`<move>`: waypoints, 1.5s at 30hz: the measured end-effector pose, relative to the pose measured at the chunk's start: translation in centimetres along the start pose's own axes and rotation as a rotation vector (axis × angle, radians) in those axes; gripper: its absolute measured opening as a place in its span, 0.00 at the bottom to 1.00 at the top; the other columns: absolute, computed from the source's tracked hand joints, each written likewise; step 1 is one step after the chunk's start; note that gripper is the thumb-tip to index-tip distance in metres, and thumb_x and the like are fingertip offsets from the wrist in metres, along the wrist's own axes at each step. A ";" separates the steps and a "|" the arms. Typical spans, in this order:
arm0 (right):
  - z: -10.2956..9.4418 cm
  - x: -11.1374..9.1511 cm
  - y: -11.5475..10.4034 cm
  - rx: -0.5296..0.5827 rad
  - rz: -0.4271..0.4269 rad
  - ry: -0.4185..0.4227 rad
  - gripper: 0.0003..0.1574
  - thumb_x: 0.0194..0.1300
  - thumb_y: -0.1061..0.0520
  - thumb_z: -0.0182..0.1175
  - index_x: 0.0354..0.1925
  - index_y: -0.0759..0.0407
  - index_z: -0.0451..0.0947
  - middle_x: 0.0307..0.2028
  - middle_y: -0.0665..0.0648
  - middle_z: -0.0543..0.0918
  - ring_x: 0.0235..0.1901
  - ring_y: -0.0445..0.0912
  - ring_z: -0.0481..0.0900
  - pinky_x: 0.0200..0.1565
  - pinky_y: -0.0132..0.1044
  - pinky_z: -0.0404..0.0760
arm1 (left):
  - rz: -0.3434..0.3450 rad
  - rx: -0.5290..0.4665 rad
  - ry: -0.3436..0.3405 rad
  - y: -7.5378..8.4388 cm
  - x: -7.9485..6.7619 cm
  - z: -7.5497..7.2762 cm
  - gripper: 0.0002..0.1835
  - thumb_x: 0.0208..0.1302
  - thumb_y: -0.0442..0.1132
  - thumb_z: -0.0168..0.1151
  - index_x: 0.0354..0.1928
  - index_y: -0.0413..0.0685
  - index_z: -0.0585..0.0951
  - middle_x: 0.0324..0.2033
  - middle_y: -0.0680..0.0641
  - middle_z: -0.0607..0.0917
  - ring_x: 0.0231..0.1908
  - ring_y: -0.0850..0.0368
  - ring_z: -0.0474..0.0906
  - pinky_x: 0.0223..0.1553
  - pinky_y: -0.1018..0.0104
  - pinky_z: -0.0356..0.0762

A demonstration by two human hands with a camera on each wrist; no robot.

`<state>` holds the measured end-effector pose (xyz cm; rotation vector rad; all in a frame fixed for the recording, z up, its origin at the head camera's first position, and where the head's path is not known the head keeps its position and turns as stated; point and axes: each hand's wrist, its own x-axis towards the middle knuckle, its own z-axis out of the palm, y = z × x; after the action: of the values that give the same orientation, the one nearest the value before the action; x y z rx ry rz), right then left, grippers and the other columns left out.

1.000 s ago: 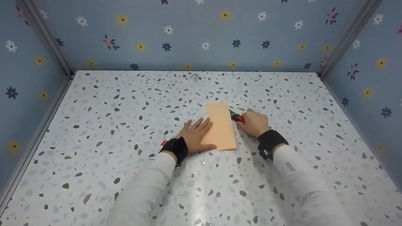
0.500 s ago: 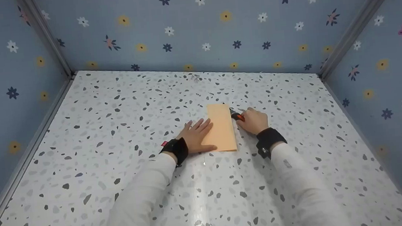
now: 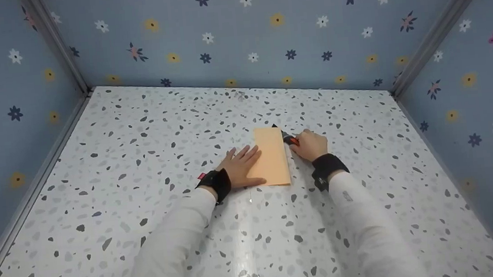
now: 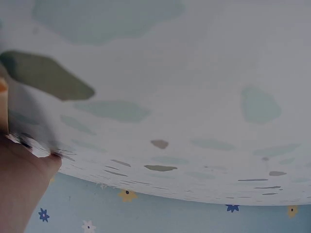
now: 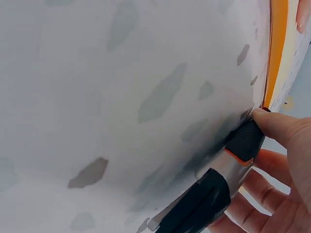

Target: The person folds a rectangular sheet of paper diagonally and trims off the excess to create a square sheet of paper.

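A folded sheet of orange paper [image 3: 272, 156] lies on the speckled tabletop, its crease at the right. Across its left part rests my left hand [image 3: 238, 169], fingers spread and thumb at the lower edge. My right hand [image 3: 312, 145], just right of the paper, grips a utility knife [image 3: 290, 140] with black, silver and orange parts. The knife points up and left into the paper's right edge, and a dark tip shows past the top edge. In the right wrist view, thumb and fingers hold the knife's body [image 5: 201, 201]; its front end meets the orange edge [image 5: 276, 53].
The white tabletop [image 3: 148, 236] has grey specks. Blue flowered panels, including a back panel [image 3: 241, 27], enclose its back and both sides, with grey metal strips at the corners. Black wrist straps [image 3: 330, 169] and white sleeves cover my arms.
My right hand has shifted slightly up and left with the knife, and its dark tip has come out past the paper's top edge. The left hand has stayed still.
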<state>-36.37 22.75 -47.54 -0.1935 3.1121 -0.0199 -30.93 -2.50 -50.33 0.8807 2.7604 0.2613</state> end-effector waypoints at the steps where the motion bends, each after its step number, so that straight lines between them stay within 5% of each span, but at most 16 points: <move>1: 0.0 0.1 0.0 0.002 0.000 -0.002 0.22 0.71 0.44 0.62 0.45 0.61 0.87 0.39 0.61 0.85 0.31 0.50 0.78 0.38 0.48 0.83 | 0.001 -0.003 0.004 0.1 -0.1 -0.1 0.51 0.70 0.71 0.50 0.83 0.48 0.47 0.84 0.47 0.46 0.84 0.45 0.41 0.83 0.40 0.38; 8: 0.0 1.0 -0.1 0.006 0.025 -0.021 0.22 0.72 0.44 0.62 0.48 0.61 0.87 0.41 0.62 0.85 0.33 0.51 0.80 0.40 0.48 0.84 | 0.006 -0.008 0.015 -0.6 0.3 0.5 0.52 0.70 0.73 0.49 0.83 0.50 0.46 0.84 0.48 0.45 0.84 0.46 0.39 0.83 0.40 0.36; 19: 0.0 1.5 0.1 0.003 0.113 -0.003 0.22 0.73 0.46 0.60 0.48 0.63 0.86 0.41 0.62 0.85 0.32 0.51 0.77 0.44 0.49 0.85 | 0.027 -0.004 0.017 0.7 -1.0 -1.2 0.49 0.73 0.67 0.51 0.82 0.44 0.50 0.83 0.43 0.49 0.83 0.42 0.44 0.83 0.39 0.42; 26: -0.1 0.8 0.9 0.066 0.115 0.000 0.21 0.73 0.46 0.61 0.43 0.63 0.85 0.36 0.60 0.81 0.30 0.50 0.76 0.34 0.43 0.77 | 0.035 -0.004 0.028 0.6 -1.0 -1.0 0.50 0.72 0.68 0.51 0.82 0.44 0.50 0.83 0.43 0.49 0.83 0.42 0.44 0.82 0.38 0.42; 33: 0.0 -0.5 3.3 0.174 0.145 0.002 0.21 0.70 0.45 0.65 0.35 0.62 0.81 0.28 0.55 0.76 0.25 0.47 0.75 0.27 0.35 0.65 | 0.017 0.001 0.005 -0.2 -0.1 0.2 0.52 0.71 0.71 0.48 0.83 0.49 0.45 0.84 0.47 0.44 0.84 0.46 0.38 0.84 0.41 0.36; 45: 0.0 -4.3 10.0 0.238 0.257 0.013 0.22 0.68 0.45 0.67 0.32 0.63 0.77 0.24 0.53 0.75 0.23 0.46 0.72 0.24 0.34 0.64 | 0.012 -0.019 0.001 -1.0 0.8 1.1 0.53 0.69 0.74 0.48 0.83 0.53 0.43 0.84 0.50 0.43 0.84 0.47 0.37 0.83 0.40 0.36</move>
<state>-33.32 33.19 -47.59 0.2123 3.0842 -0.3837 -31.85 -2.73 -51.72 0.8928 2.7496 0.2893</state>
